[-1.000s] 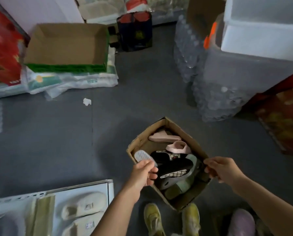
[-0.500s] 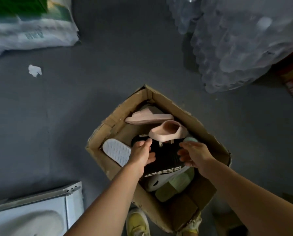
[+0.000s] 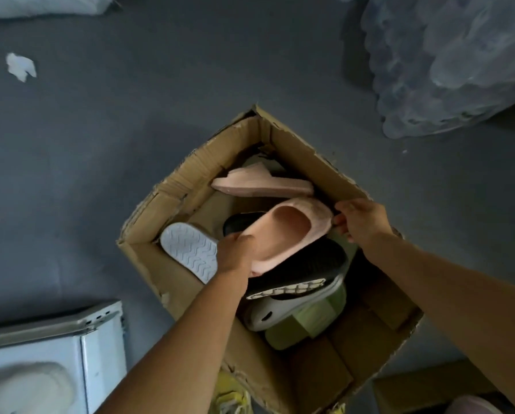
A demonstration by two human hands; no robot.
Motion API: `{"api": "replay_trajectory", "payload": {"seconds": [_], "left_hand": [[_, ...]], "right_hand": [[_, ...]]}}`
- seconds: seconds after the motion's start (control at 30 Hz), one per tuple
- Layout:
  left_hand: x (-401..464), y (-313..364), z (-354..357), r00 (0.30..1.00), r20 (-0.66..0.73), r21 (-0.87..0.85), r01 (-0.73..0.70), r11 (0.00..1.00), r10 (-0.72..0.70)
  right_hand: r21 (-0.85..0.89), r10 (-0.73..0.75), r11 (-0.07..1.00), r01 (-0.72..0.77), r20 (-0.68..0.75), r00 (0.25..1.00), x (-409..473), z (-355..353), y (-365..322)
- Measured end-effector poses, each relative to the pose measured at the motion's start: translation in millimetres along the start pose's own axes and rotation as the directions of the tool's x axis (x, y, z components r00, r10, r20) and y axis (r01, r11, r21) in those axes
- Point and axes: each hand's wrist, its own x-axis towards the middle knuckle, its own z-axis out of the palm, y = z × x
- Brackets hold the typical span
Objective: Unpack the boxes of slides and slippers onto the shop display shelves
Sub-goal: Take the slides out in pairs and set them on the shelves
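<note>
An open cardboard box (image 3: pixel 190 180) stands on the grey floor in front of me, holding several slides. My left hand (image 3: pixel 235 255) grips the heel end of a pink slide (image 3: pixel 289 231) lifted above the others. My right hand (image 3: pixel 361 222) pinches the toe end of the same pink slide. A second pink slide (image 3: pixel 262 183) lies on its side at the far end of the box. A white slide (image 3: pixel 190 249) shows its sole at the left. Black slides (image 3: pixel 307 270), a grey one (image 3: pixel 280 312) and a green one (image 3: pixel 307 327) lie beneath.
A white display shelf (image 3: pixel 98 348) with a cream slipper (image 3: pixel 26 386) on it is at the lower left. Shrink-wrapped water bottles (image 3: pixel 447 64) are stacked at the upper right. A paper scrap (image 3: pixel 20 67) lies on the floor. My yellow shoes (image 3: pixel 232 395) show below the box.
My view has dropped closer to the box. Both hands have gone from the box rim into the box and taken hold of the pink slide, lifting it.
</note>
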Motion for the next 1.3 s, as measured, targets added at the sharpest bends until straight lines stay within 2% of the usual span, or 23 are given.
{"api": "replay_trajectory", "payload": {"seconds": [0.1,0.2,0.33,0.5,0.63,0.7,0.8,0.83,0.93,1.0,1.1,1.13,1.3], "left_hand": [[-9.9,-10.3,-39.4,0.996,-0.075,-0.091,0.043,0.995,-0.05],[-3.7,-18.2,-67.1,0.99,-0.098,-0.274,0.074,0.959,-0.105],[19.4,-27.4,-83.0,0.989,-0.085,-0.447,0.067,0.892,-0.117],[41.6,-35.8,-74.4,0.995,0.055,-0.529,0.099,0.843,-0.082],[57.6,-51.7,-70.2,0.988,0.136,-0.56,0.138,0.817,-0.073],[64.1,-60.9,-72.6,0.985,0.162,-0.576,0.146,0.804,-0.063],[67.6,-66.8,-76.5,0.983,0.177,-0.56,0.143,0.816,-0.051],[65.1,-68.1,-78.1,0.983,0.172,-0.554,0.147,0.819,-0.061],[47.4,-68.1,-84.5,0.983,0.165,-0.576,0.165,0.8,-0.084],[30.2,-67.9,-86.2,0.982,0.167,-0.598,0.173,0.783,-0.089],[-7.5,-58.2,-93.8,0.978,0.186,-0.63,0.195,0.752,-0.098],[-21.0,-54.8,-96.7,0.976,0.196,-0.633,0.201,0.747,-0.096],[-92.1,-31.5,-122.8,0.967,0.253,-0.662,0.189,0.725,-0.021]], "right_hand": [[-0.088,-0.022,0.996,0.029,0.079,0.997,1.8,14.9,-13.2],[-0.286,-0.115,0.946,0.154,0.151,0.982,10.1,33.2,-20.8],[-0.553,-0.249,0.751,0.36,0.268,0.931,28.6,56.9,-24.8],[-0.728,-0.226,0.546,0.414,0.348,0.91,60.2,83.0,-19.9],[-0.802,-0.181,0.479,0.358,0.309,0.934,80.2,103.2,-12.3],[-0.859,-0.161,0.39,0.333,0.292,0.943,86.1,110.4,-5.1],[-0.884,-0.301,0.215,0.416,0.345,0.889,77.9,119.4,2.5],[-0.874,-0.361,0.194,0.446,0.359,0.861,70.5,119.7,2.8],[-0.809,-0.457,0.265,0.525,0.374,0.807,34.9,110.2,-0.4],[-0.753,-0.455,0.404,0.52,0.328,0.828,7.8,103.0,2.7],[-0.595,-0.39,0.677,0.433,0.208,0.897,-41.0,93.0,3.5],[-0.547,-0.369,0.733,0.406,0.182,0.912,-57.0,90.2,1.9],[-0.424,-0.331,0.836,0.347,0.114,0.937,-137.7,70.8,-19.7]]}}
